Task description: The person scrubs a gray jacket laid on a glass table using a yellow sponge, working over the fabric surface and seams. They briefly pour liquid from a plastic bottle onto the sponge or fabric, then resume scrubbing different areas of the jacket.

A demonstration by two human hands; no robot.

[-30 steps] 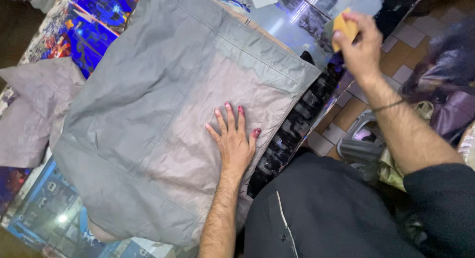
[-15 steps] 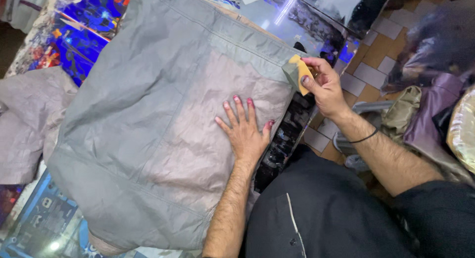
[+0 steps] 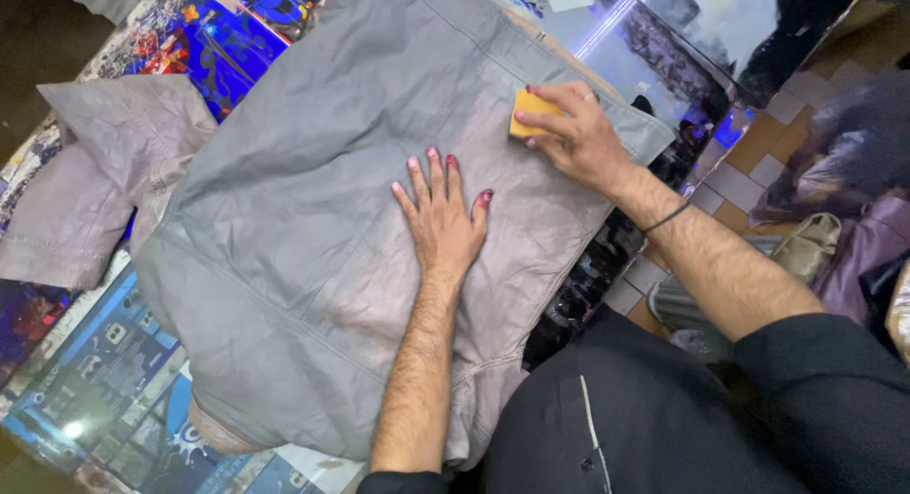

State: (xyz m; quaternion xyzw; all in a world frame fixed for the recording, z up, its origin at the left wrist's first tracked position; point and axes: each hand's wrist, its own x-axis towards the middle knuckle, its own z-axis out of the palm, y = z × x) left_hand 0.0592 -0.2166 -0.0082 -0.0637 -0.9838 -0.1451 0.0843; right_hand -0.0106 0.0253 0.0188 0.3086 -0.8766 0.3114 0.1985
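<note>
Wiping the grey jacket (image 3: 313, 219) spread over the colourful table (image 3: 85, 399). Left hand (image 3: 444, 219) flat, fingers spread, pinning the middle. Right hand (image 3: 573, 138) pinching a yellow sponge (image 3: 529, 112) against the far right part. Next, probably steady strokes over the duller patch, cloth kept taut.

The scene is viewed by one head-worn camera, aimed steeply down from close above the grey jacket (image 3: 379, 200); forearms enter from five o'clock. No second view is provided.
</note>
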